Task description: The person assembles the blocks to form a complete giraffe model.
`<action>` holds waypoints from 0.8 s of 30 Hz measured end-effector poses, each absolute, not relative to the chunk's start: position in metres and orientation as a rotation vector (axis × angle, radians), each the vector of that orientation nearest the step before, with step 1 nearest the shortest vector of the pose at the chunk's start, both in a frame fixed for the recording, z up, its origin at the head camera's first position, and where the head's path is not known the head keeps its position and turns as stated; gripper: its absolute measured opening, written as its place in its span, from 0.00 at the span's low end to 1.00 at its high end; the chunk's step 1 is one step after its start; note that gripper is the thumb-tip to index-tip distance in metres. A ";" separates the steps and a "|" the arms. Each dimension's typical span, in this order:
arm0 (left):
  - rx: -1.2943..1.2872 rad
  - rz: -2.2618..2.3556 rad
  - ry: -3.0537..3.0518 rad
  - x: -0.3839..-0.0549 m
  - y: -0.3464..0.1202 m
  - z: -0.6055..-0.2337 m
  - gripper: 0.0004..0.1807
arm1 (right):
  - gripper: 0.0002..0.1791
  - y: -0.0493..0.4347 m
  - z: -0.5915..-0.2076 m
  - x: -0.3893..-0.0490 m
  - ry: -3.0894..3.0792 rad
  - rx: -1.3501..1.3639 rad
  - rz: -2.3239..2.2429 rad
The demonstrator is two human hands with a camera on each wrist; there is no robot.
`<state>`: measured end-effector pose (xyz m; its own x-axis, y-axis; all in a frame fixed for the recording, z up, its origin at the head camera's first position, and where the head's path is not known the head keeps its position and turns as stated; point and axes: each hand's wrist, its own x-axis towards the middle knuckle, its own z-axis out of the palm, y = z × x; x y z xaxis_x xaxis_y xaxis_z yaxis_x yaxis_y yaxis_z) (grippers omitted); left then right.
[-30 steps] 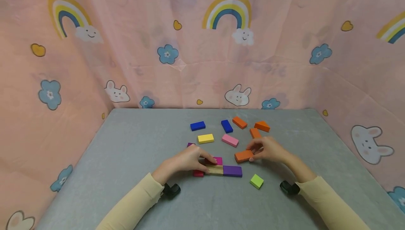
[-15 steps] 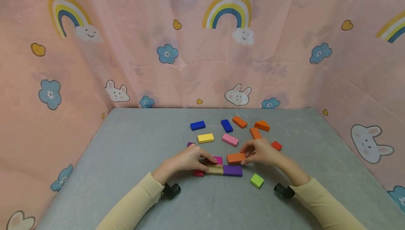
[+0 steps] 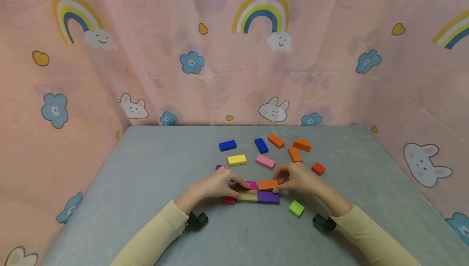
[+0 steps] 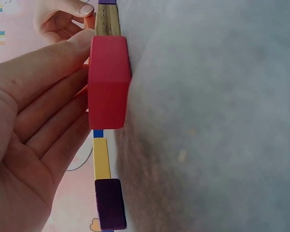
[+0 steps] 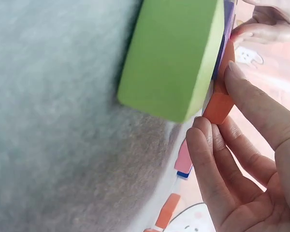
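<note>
In the head view, my left hand (image 3: 220, 184) is bent over a magenta block (image 3: 251, 185), its fingertips on it; the hand hides much of that block. The left thumb lies at the end of a bare wood block (image 3: 250, 196), between it and a red block (image 4: 108, 82). My right hand (image 3: 298, 179) pinches one end of an orange block (image 3: 267, 184) between thumb and fingers. That block lies beside the magenta one, just behind a purple block (image 3: 268, 197), which continues the row from the wood block.
A lime green block (image 3: 296, 208) lies right of the purple one, a red block (image 3: 318, 168) farther right. Behind are a yellow block (image 3: 237, 160), a pink block (image 3: 265, 161), blue blocks (image 3: 228, 145) and several orange blocks (image 3: 276, 140). A dark purple block (image 4: 110, 204) is near my left hand.
My right hand has slid the orange block leftward, up beside the magenta block and behind the purple one. The red block on the right has come out from behind that hand. My left hand stays put.
</note>
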<state>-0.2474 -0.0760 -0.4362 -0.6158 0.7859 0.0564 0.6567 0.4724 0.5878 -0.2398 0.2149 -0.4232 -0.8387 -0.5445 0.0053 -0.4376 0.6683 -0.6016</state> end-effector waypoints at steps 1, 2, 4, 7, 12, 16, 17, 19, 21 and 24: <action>1.242 0.852 2.497 -0.247 -0.076 -0.436 0.17 | 0.18 0.214 -0.423 -0.240 2.706 -0.811 -0.905; 1.241 0.854 2.496 -0.247 -0.076 -0.436 0.17 | 0.18 0.213 -0.423 -0.240 2.709 -0.820 -0.901; 1.234 0.856 2.494 -0.247 -0.077 -0.435 0.17 | 0.17 0.212 -0.423 -0.241 2.714 -0.840 -0.895; 1.226 0.855 2.497 -0.247 -0.077 -0.434 0.17 | 0.17 0.211 -0.424 -0.243 2.716 -0.858 -0.892; 1.222 0.846 2.504 -0.247 -0.077 -0.434 0.17 | 0.17 0.211 -0.425 -0.244 2.689 -0.870 -0.909; 1.219 0.846 2.502 -0.247 -0.077 -0.434 0.17 | 0.17 0.212 -0.426 -0.245 2.657 -0.868 -0.926; 1.220 0.846 2.501 -0.247 -0.077 -0.434 0.17 | 0.17 0.212 -0.427 -0.245 2.648 -0.869 -0.930; 1.224 0.850 2.496 -0.247 -0.076 -0.434 0.17 | 0.16 0.214 -0.427 -0.245 2.630 -0.873 -0.935; 1.224 0.851 2.494 -0.247 -0.076 -0.434 0.17 | 0.16 0.215 -0.427 -0.246 2.610 -0.877 -0.941; 1.223 0.850 2.493 -0.246 -0.076 -0.435 0.17 | 0.16 0.216 -0.426 -0.248 2.586 -0.873 -0.938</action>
<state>-0.2464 -0.0759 -0.4346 -0.6224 0.7816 0.0408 0.6440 0.4817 0.5944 -0.2476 0.2162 -0.4258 -0.7874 -0.6155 -0.0326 -0.4514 0.6119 -0.6494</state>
